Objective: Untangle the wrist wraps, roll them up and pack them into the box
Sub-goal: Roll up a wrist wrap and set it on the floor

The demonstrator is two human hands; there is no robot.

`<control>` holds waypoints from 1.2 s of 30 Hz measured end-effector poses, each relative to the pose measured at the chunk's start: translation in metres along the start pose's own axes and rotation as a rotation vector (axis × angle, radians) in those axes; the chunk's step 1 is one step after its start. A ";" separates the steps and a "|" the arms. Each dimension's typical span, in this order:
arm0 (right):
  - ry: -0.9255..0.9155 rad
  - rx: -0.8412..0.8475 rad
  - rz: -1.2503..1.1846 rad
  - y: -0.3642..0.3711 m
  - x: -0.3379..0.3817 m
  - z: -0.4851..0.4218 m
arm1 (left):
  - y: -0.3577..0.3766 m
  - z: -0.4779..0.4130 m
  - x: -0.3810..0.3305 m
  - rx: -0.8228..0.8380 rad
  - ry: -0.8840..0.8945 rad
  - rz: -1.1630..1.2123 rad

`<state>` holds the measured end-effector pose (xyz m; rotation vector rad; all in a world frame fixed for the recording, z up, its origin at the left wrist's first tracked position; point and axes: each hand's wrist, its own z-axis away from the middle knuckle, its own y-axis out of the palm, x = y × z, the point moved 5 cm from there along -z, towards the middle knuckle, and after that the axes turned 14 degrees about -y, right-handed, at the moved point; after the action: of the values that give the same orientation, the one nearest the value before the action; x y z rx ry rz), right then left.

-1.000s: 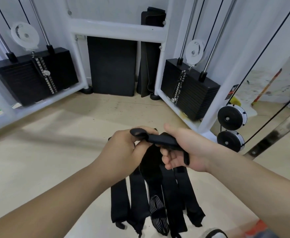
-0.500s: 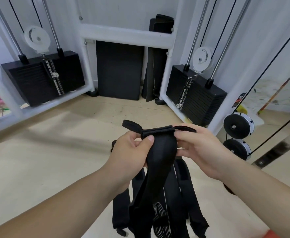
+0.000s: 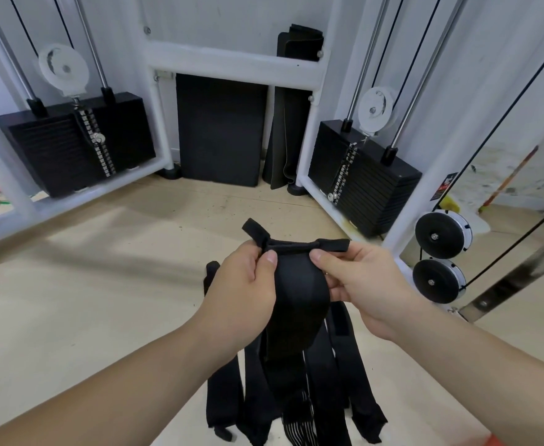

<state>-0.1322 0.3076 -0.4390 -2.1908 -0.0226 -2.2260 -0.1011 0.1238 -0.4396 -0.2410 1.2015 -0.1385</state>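
the left hand (image 3: 248,284) and the right hand (image 3: 360,284) are held side by side above the pale tan floor (image 3: 87,317). each pinches the top edge of 1 wide black fabric wrist wrap (image 3: 296,304) between the thumb and curled fingers. the edge is drawn flat between the 2 thumbs, and a small black thumb loop (image 3: 254,228) sticks up from it just above the left thumb. below the thumbs the wrap bellies toward the camera, then hangs straight down between the forearms.

behind and below it hangs a bundle of other black wrist wraps (image 3: 344,381), several long strips side by side with their ends near the bottom of the view. it cannot be told whether those ends touch the floor. 1 of them, a black wrap with thin white stripes (image 3: 299,416), shows low in the middle. how the strips are caught together near the hands is hidden by the front wrap and the palms.

at the far side stands a white cable machine frame (image 3: 232,64), with a black weight stack on the left (image 3: 71,143) and a black weight stack on the right (image 3: 364,185). a flat black mat (image 3: 220,130) leans upright against the wall between them, with a folded black mat (image 3: 283,136) just beside it on its right. 2 black round pulley discs (image 3: 443,233) sit 1 above the other, off to the right of the right hand.
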 end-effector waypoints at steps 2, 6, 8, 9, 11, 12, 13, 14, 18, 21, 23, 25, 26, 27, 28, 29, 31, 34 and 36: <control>-0.038 -0.017 0.006 -0.002 0.004 -0.002 | -0.001 0.000 -0.003 -0.017 0.014 -0.006; -0.149 -0.058 -0.016 -0.005 0.014 -0.006 | -0.004 -0.002 -0.002 -0.077 -0.027 0.025; -0.156 -0.017 -0.049 -0.001 0.013 -0.006 | -0.007 -0.006 0.001 -0.105 -0.069 0.097; -0.146 0.025 -0.057 0.001 0.011 -0.005 | -0.008 -0.009 0.003 -0.117 -0.092 0.138; -0.109 0.138 -0.095 0.004 0.011 -0.005 | -0.012 -0.012 0.006 -0.133 -0.139 0.197; -0.085 0.186 -0.137 0.005 0.012 -0.004 | -0.013 -0.013 0.008 -0.131 -0.162 0.214; -0.061 0.216 -0.184 0.006 0.013 -0.004 | -0.013 -0.015 0.009 -0.122 -0.181 0.224; -0.038 0.225 -0.218 0.006 0.014 -0.004 | -0.013 -0.017 0.011 -0.108 -0.194 0.230; -0.042 0.163 -0.163 0.003 0.007 -0.004 | -0.010 -0.020 0.017 -0.063 -0.212 0.181; -0.044 0.077 -0.133 0.000 0.003 -0.004 | -0.006 -0.019 0.019 -0.045 -0.209 0.144; -0.047 0.056 -0.105 0.000 0.004 -0.004 | -0.002 -0.018 0.018 -0.001 -0.212 0.128; -0.047 0.065 -0.106 0.000 0.006 -0.003 | 0.001 -0.016 0.016 0.047 -0.201 0.136; -0.046 0.076 -0.113 0.000 0.006 -0.004 | 0.001 -0.016 0.015 0.061 -0.190 0.138; -0.043 0.086 -0.118 0.000 0.007 -0.004 | 0.001 -0.015 0.014 0.073 -0.180 0.141; -0.035 0.096 -0.120 0.000 0.007 -0.004 | 0.001 -0.015 0.013 0.081 -0.168 0.141; -0.022 0.110 -0.120 0.000 0.007 -0.004 | 0.001 -0.015 0.012 0.086 -0.156 0.139; 0.011 0.143 -0.117 0.002 0.004 -0.003 | 0.001 -0.014 0.009 0.087 -0.127 0.134; 0.022 0.143 -0.117 0.003 0.002 -0.002 | 0.001 -0.012 0.008 0.076 -0.065 0.127; 0.012 0.116 -0.126 0.002 0.003 -0.003 | 0.000 -0.011 0.005 0.042 0.010 0.114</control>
<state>-0.1354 0.3057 -0.4358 -2.1718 -0.2897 -2.2375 -0.1094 0.1209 -0.4478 -0.1349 1.2180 -0.0659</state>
